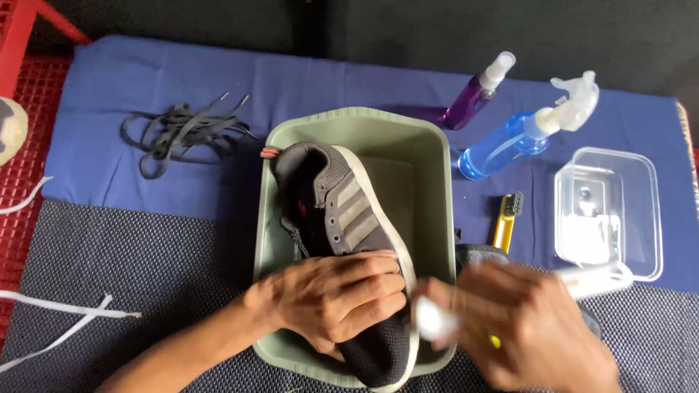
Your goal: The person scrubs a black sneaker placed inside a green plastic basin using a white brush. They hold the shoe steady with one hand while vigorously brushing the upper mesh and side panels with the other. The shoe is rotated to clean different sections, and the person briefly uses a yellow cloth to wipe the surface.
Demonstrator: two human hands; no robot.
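A dark grey sneaker (342,211) with pale side stripes and a white sole lies on its side in a grey-green plastic tub (429,167). My left hand (331,298) grips the sneaker's front part inside the tub. My right hand (524,327) is blurred with motion at the tub's right rim, close to the shoe's sole. It holds a white object (437,320), with a bit of yellow showing under the hand; what the object is I cannot tell.
Dark shoelaces (182,131) lie in a heap at the back left on the blue cloth. A purple spray bottle (477,91), a blue trigger spray bottle (524,135), a yellow-handled brush (506,218) and a clear plastic container (611,211) sit to the right. White straps (65,313) lie at left.
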